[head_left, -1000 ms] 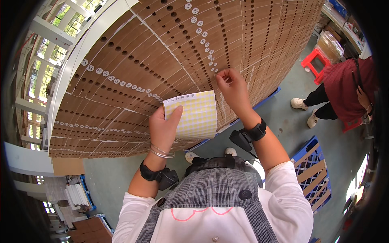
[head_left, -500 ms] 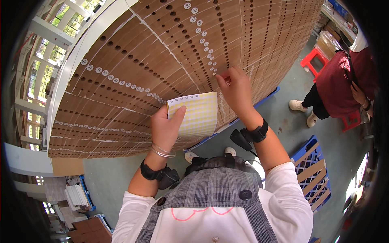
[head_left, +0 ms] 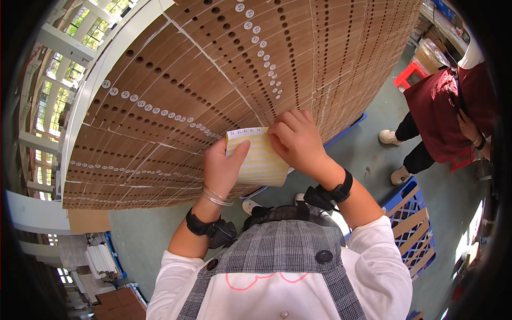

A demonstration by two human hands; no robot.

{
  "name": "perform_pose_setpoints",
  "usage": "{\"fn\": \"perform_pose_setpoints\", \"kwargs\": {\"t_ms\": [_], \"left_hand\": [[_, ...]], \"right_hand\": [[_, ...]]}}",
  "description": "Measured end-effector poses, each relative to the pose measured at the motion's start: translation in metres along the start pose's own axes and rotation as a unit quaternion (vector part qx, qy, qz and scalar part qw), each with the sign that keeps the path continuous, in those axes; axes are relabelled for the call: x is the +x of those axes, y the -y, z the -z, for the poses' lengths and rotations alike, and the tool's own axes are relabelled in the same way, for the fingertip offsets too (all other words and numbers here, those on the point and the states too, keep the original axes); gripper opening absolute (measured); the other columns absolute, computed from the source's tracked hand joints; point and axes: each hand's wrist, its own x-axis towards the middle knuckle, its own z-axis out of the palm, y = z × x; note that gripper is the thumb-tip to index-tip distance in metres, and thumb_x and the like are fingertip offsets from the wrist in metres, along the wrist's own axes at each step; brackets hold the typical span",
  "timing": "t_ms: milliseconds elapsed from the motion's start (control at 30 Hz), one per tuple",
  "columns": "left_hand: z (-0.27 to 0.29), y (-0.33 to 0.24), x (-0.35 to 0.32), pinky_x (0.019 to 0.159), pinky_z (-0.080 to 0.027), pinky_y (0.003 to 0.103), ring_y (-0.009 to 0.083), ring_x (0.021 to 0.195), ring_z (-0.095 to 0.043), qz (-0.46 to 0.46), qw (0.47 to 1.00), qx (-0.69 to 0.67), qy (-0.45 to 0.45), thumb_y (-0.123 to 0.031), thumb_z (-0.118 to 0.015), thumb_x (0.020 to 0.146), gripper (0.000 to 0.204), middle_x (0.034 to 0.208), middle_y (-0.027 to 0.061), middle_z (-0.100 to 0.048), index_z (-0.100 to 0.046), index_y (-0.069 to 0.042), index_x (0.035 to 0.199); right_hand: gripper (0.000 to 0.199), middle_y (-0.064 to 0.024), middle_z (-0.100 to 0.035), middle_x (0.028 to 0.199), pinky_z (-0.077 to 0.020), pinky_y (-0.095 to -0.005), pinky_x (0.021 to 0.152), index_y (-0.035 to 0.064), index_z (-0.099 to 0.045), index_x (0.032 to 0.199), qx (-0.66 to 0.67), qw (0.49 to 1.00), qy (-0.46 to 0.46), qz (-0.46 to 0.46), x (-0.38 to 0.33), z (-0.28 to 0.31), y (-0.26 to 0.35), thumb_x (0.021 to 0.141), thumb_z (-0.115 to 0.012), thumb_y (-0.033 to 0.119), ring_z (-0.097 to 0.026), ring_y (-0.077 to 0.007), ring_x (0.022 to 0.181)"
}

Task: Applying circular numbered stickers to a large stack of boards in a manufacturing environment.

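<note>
My left hand (head_left: 224,165) grips a sheet of round number stickers (head_left: 261,165), thumb on its front. The sheet is pale yellow and white, with printed stickers along its top edge. At the sheet's upper right corner is my right hand (head_left: 298,140), its fingers curled and close together. Whatever may be between those fingertips is hidden. Beyond both hands rises a large stack of brown cardboard pieces (head_left: 213,90) with rows of round holes. White round stickers (head_left: 156,110) run in lines across it, one line ending just above my right hand.
A person in a dark red apron (head_left: 432,117) stands at the right, near a red stool (head_left: 409,74). A blue pallet (head_left: 410,229) with cardboard strips lies on the floor at right. Stacked boards (head_left: 101,261) stand at lower left.
My right hand has come down and left from the sticker line on the cardboard to the sheet's corner. My left hand and the sheet have shifted slightly right and down.
</note>
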Motion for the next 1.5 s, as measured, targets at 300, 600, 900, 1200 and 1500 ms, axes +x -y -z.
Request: {"fn": "perform_pose_setpoints", "kwargs": {"t_ms": [300,600,900,1200,1500], "left_hand": [[-0.001,0.0,0.002,0.067,-0.048,0.024,0.008,0.074,-0.06,0.021,1.0,-0.016,-0.002,-0.012,-0.062,0.083,0.02,0.087,0.0056,-0.067,-0.062,0.004,0.095],[0.0,-0.001,0.003,0.067,-0.048,0.024,0.0081,0.075,-0.06,0.018,1.0,-0.021,-0.003,-0.01,-0.061,0.083,0.019,0.088,0.0055,-0.066,-0.062,0.004,0.096],[-0.003,0.0,0.004,0.068,-0.048,0.025,0.0081,0.076,-0.06,0.009,1.0,-0.013,0.006,-0.011,-0.061,0.083,0.02,0.088,0.0055,-0.067,-0.062,0.003,0.096],[-0.005,0.003,0.006,0.064,-0.047,0.022,0.006,0.072,-0.058,0.014,0.999,0.031,0.04,-0.009,-0.059,0.085,0.017,0.087,0.0037,-0.065,-0.061,0.004,0.097],[-0.007,0.008,0.005,0.06,-0.046,0.023,0.0059,0.067,-0.057,0.027,0.999,-0.036,0.018,-0.016,-0.059,0.086,0.022,0.08,0.004,-0.065,-0.062,0.005,0.091]], "right_hand": [[0.011,-0.0085,-0.054,0.079,-0.0439,-0.0287,0.066,0.0004,-0.056,0.081,0.21,0.915,-0.092,-0.333,0.0,-0.024,-0.044,0.078,-0.064,0.009,-0.054,-0.0175,0.073],[0.011,-0.01,-0.055,0.078,-0.0449,-0.0295,0.064,-0.0005,-0.057,0.076,0.177,0.921,-0.128,-0.322,0.005,-0.035,-0.047,0.077,-0.064,0.008,-0.056,-0.019,0.07],[0.017,-0.0123,-0.055,0.078,-0.044,-0.0359,0.06,0.0017,-0.058,0.074,0.051,0.917,0.001,-0.396,0.003,-0.016,-0.038,0.073,-0.069,0.015,-0.056,-0.0287,0.069],[0.011,-0.0039,-0.052,0.077,-0.0372,-0.0338,0.072,0.0085,-0.056,0.077,0.04,0.998,0.01,-0.046,0.006,-0.004,-0.001,0.07,-0.064,0.007,-0.05,-0.0222,0.079],[0.01,-0.0068,-0.052,0.077,-0.0424,-0.0307,0.068,0.0036,-0.055,0.079,0.236,0.93,-0.061,-0.273,-0.013,-0.021,-0.022,0.075,-0.063,0.008,-0.052,-0.0188,0.073]]}}
